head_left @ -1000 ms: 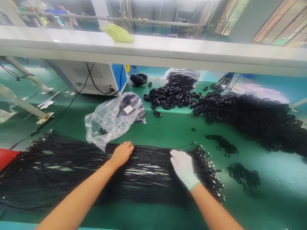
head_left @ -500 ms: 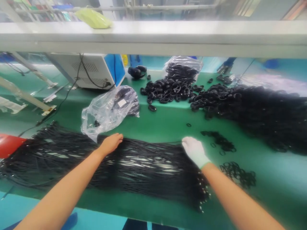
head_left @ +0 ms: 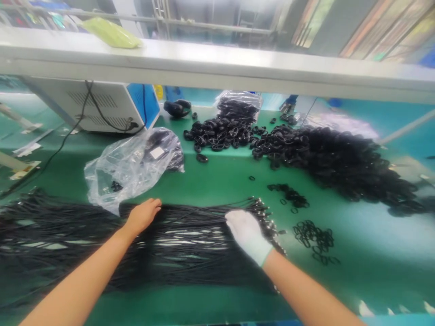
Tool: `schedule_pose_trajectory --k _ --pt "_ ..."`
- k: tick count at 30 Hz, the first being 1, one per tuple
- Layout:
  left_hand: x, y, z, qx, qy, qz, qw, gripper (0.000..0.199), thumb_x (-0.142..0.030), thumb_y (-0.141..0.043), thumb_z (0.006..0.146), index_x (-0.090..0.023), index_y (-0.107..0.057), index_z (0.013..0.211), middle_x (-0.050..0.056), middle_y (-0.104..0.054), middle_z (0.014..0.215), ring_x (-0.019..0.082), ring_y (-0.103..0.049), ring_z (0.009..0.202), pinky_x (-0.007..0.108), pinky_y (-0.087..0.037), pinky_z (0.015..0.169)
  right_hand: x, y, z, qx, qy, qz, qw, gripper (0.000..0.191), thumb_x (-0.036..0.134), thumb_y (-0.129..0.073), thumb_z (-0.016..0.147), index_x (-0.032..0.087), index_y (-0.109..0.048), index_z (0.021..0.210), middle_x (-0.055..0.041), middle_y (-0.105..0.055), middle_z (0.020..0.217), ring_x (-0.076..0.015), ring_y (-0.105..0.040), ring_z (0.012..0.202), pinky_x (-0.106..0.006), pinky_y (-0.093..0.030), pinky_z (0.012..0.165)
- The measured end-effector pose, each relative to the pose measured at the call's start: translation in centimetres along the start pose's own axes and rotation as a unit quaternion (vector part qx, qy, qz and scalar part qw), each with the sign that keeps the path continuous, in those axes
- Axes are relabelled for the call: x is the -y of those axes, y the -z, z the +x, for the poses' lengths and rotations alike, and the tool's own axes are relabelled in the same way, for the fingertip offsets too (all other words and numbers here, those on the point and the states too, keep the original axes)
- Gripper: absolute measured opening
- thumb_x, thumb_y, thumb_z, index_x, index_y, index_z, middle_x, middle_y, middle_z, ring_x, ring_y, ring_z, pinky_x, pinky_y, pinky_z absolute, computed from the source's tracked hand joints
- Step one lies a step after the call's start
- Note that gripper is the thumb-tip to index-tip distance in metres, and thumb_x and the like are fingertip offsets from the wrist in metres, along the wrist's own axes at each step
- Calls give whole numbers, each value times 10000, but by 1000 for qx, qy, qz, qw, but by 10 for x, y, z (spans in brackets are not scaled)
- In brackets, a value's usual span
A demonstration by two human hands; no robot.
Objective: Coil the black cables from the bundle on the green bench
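Observation:
Many long black cables (head_left: 190, 249) lie side by side across the green table, their metal-tipped ends at the right. My bare left hand (head_left: 143, 216) rests at the back edge of the bundle with its fingers curled down; whether it grips a cable is hidden. My right hand (head_left: 245, 230), in a white glove, lies on the bundle near the tipped ends, its fingers bent together over the cables. What sits beneath its fingertips cannot be made out. A clear plastic bag (head_left: 125, 165) with black parts inside lies just behind my left hand.
Behind the cables is a large heap of black rings (head_left: 340, 158). Thin black loops (head_left: 314, 237) lie right of my gloved hand. A grey-and-blue machine (head_left: 108, 106) stands back left under a white shelf (head_left: 217, 68) spanning the view.
The view has swung right. My gloved hand has moved left over the cables, closer to my left hand, and the tipped cable ends now show to its right.

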State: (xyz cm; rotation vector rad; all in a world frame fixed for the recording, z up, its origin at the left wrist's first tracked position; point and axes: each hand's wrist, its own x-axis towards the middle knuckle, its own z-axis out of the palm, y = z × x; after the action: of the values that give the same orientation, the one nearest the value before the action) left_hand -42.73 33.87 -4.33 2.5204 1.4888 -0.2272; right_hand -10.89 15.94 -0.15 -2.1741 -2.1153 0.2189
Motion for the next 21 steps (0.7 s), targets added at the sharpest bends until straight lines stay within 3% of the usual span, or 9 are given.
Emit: schedule_pose_trajectory --k 4,8,13,17,21 --pt "-2 -5 0 -9 4 -4 1000 151 -258 -437 898 -246 -585 921 25 -583 913 178 -587 822 262 -416 690 -23 15 21 5 -37 -37 999 181 218 -461 908 189 -635 869 -41 -640 787 -183 -580 788 -333 -415 773" --pt "-4 -6 1 -30 4 -17 999 151 -275 -447 890 -234 -587 928 43 -575 913 209 -576 848 292 -437 708 -62 9 31 7 -92 -60 994 234 353 -526 899 142 -597 970 -46 -613 958 -175 -584 876 -390 -463 823" --pt "-14 -4 -19 -82 -27 -68 994 223 -253 -468 878 -188 -561 1071 100 -553 1123 257 -511 1058 358 -408 906 -90 -4 -10 -35 -118 -48 991 270 238 -438 922 160 -583 1136 -95 -603 1144 -219 -531 1069 -403 -410 929" --pt "-55 -11 -47 -102 -69 -124 985 206 -224 -434 893 -178 -603 1001 92 -613 1041 247 -539 1002 369 -414 917 -92 -15 -68 -45 -92 -33 994 344 192 -445 868 185 -593 1179 -91 -604 1204 -232 -525 1097 -383 -417 926" --pt "-126 -17 -60 -95 -138 -171 971 191 -189 -448 890 -197 -632 938 60 -644 979 217 -562 945 341 -445 865 -88 -31 -112 -57 -79 -28 995 398 141 -471 805 168 -598 1181 -109 -620 1173 -242 -550 1070 -402 -429 923"
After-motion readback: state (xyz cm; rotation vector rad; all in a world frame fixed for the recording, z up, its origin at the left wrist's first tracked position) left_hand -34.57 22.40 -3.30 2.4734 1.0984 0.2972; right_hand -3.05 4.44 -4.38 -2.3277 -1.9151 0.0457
